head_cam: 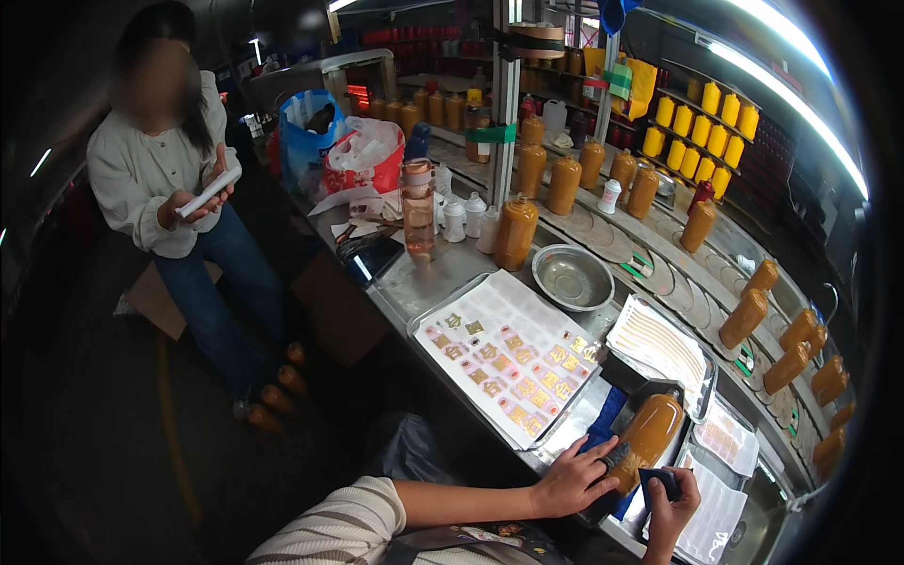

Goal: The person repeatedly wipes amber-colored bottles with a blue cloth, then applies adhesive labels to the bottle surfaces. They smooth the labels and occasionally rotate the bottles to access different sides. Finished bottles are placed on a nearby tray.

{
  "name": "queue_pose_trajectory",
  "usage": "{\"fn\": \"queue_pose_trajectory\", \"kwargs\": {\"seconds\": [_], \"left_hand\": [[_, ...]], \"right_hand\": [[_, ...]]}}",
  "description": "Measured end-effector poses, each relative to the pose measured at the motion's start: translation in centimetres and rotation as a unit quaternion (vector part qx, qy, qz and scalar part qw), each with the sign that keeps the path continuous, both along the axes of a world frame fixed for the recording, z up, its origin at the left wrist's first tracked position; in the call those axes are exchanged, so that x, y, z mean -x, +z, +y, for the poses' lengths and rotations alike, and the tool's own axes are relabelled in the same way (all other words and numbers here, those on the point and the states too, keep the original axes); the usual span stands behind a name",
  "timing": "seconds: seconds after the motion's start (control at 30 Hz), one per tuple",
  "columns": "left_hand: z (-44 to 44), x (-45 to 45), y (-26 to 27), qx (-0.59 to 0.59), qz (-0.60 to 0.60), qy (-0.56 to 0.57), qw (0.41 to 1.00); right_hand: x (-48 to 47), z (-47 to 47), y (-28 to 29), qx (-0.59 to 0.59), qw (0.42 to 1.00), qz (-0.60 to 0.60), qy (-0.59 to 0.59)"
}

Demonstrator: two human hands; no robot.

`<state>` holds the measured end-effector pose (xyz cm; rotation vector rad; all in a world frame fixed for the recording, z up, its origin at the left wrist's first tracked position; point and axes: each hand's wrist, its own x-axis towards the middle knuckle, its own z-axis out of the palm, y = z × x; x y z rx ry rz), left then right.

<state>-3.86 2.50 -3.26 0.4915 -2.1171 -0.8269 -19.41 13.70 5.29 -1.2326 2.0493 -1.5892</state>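
A glossy caramel-brown bottle (650, 431) lies on its side in a dark cradle (667, 387) at the bench's near edge, its neck pointing away from me. My left hand (575, 480) holds the bottle near its base, with a dark grey wrap on one finger. In my right hand (671, 498) is a flat dark blue scraper (658, 484), close to the bottle's base end. Blue cloth (606, 420) lies beside the cradle. To the left, a metal tray (413, 326) carries white sheets of gold and pink decals (512, 360).
A steel bowl (573, 277) stands behind the decal tray. Striped decal sheets (657, 346) lie on another tray. Brown bottles (744, 318) stand along a conveyor (600, 236). A drink bottle (418, 205) and phone (374, 260) are at left. A person (166, 162) holds paper across the bench corner.
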Motion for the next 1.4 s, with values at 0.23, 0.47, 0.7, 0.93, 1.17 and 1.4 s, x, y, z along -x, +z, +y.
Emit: {"fn": "queue_pose_trajectory", "kwargs": {"seconds": [0.23, 0.47, 0.7, 0.93, 1.17, 1.4], "left_hand": [[1.0, 0.6, -0.1, -0.001, 0.017, -0.01, 1.0], [1.2, 0.7, -1.3, -0.01, 0.02, -0.022, 0.999], [0.9, -0.1, 0.3, 0.004, 0.025, -0.02, 0.999], [-0.2, -0.2, 1.3, 0.005, 0.0, -0.022, 1.0], [-0.3, -0.4, 1.7, -0.012, -0.022, -0.045, 0.999], [-0.9, -0.7, 1.6, -0.017, -0.024, -0.069, 0.997]], "right_hand": [[0.6, 1.1, -0.9, -0.008, 0.997, -0.069, 0.044], [0.7, 0.6, -1.6, -0.014, 0.996, -0.064, 0.052], [2.4, 0.5, -2.9, 0.04, 0.998, 0.012, 0.049], [0.9, 0.2, -1.2, 0.01, 0.999, 0.035, -0.038], [-0.9, -0.9, 0.8, -0.002, 0.987, 0.161, 0.013], [0.0, -2.1, 0.4, 0.031, 0.959, 0.283, 0.009]]}}
